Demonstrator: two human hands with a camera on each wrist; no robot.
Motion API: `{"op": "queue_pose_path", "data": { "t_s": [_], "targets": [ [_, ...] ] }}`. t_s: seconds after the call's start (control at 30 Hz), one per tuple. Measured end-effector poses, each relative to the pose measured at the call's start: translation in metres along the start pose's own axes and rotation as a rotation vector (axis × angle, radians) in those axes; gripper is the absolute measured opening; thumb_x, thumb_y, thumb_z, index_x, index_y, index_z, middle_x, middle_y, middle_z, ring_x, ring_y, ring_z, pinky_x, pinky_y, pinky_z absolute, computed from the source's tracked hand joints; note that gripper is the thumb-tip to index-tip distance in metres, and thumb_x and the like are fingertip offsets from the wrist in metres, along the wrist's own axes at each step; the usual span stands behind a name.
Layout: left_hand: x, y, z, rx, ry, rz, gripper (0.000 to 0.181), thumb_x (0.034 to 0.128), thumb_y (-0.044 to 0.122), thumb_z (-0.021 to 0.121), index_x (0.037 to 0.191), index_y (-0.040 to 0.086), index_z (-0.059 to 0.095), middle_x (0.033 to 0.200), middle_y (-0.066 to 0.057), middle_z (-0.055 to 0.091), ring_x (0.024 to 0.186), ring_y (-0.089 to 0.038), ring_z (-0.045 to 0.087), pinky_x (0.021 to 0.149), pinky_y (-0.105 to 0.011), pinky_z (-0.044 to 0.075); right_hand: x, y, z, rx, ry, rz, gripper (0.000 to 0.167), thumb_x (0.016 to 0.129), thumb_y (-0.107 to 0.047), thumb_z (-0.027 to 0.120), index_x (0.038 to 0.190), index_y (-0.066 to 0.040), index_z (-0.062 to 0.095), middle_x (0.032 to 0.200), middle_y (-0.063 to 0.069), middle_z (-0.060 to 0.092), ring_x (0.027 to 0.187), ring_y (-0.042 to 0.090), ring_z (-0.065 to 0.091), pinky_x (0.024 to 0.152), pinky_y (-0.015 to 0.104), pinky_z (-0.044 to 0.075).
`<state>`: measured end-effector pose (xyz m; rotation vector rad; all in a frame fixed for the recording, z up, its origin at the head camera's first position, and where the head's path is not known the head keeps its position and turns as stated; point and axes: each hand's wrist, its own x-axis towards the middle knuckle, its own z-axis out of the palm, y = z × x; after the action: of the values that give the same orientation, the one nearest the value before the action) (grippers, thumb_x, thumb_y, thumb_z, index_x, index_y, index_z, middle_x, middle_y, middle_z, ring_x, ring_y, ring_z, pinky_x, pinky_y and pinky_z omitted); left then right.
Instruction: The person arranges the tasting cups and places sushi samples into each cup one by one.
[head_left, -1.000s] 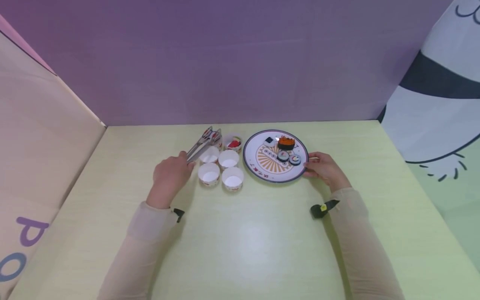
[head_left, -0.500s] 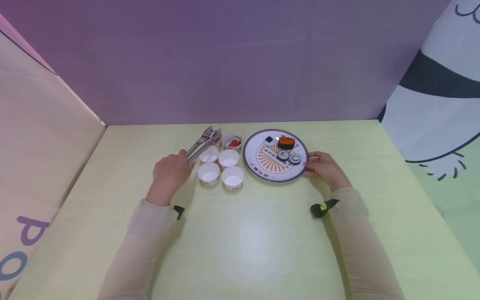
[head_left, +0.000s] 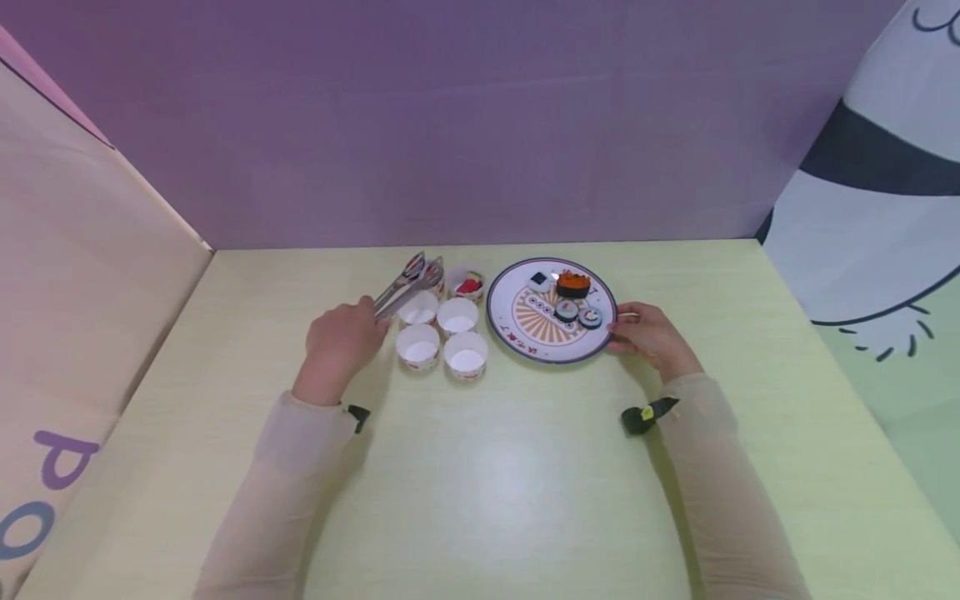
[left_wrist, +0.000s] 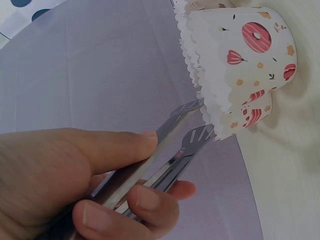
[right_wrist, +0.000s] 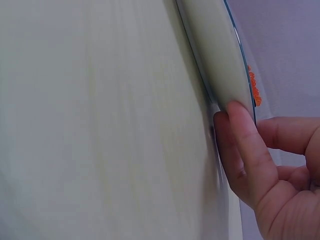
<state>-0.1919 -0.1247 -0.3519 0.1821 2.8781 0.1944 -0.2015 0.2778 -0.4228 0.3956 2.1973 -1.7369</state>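
Metal tongs (left_wrist: pixel 129 179) the left hand (head_left: pixel 341 346) grips hang over mid-frame cups (head_left: pixel 465 357), four sushi pieces (head_left: pixel 573 286) already on the plate (head_left: pixel 505 308) the right hand (head_left: pixel 654 340) pinches, red food (head_left: pixel 469 286) apparently still cupped.

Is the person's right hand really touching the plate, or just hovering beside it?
Touching. In the right wrist view, the right hand has a fingertip against the pale outer side of the plate, with no gap between them.
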Motion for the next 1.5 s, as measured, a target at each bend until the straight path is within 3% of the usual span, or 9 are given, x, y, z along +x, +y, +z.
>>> {"op": "queue_pose_path", "data": {
  "t_s": [0.47,0.87,1.0,1.33,1.5],
  "targets": [
    [0.000,0.002,-0.002,0.011,-0.012,-0.014,0.050,0.0996,0.036,0.041,0.127,-0.007,0.044,0.083,-0.023,0.058,0.065,-0.031,0.057,0.049,-0.037,0.045,0.000,-0.001,0.000,-0.033,0.009,0.017,0.048,0.094,0.005,0.045,0.138,0.012,0.026,0.114,0.020,0.044,0.069,0.005,0.058,0.074,0.021,0.054],
    [-0.007,0.004,-0.003,0.010,0.001,-0.019,0.054,0.1004,0.036,0.039,0.132,-0.008,0.039,0.086,-0.028,0.060,0.069,-0.037,0.060,0.050,-0.041,0.047,0.002,0.003,-0.001,0.014,-0.006,-0.024,0.048,0.092,0.008,0.046,0.136,0.015,0.026,0.108,0.018,0.047,0.069,0.004,0.059,0.073,0.021,0.054],
    [-0.008,0.010,-0.002,0.003,0.031,-0.008,0.055,0.1000,0.038,0.040,0.131,-0.008,0.039,0.083,-0.027,0.060,0.068,-0.038,0.061,0.050,-0.042,0.048,0.002,0.005,-0.001,0.028,-0.012,-0.053,0.048,0.092,0.009,0.045,0.135,0.018,0.024,0.106,0.019,0.048,0.068,0.004,0.059,0.071,0.021,0.054],
    [-0.007,0.032,0.012,-0.044,0.078,0.074,0.048,0.0971,0.037,0.048,0.117,-0.007,0.047,0.072,-0.016,0.056,0.058,-0.028,0.055,0.046,-0.038,0.044,0.003,0.004,-0.001,0.005,-0.004,-0.030,0.050,0.093,0.007,0.047,0.137,0.016,0.025,0.112,0.022,0.047,0.068,0.004,0.059,0.072,0.020,0.053],
    [-0.003,0.044,0.016,-0.031,0.057,0.089,0.057,0.0964,0.042,0.047,0.128,-0.005,0.043,0.074,-0.016,0.057,0.059,-0.028,0.055,0.046,-0.037,0.044,0.002,0.003,-0.001,0.005,-0.005,-0.032,0.050,0.093,0.007,0.047,0.137,0.015,0.025,0.110,0.021,0.047,0.068,0.004,0.059,0.071,0.020,0.054]
  ]
}}
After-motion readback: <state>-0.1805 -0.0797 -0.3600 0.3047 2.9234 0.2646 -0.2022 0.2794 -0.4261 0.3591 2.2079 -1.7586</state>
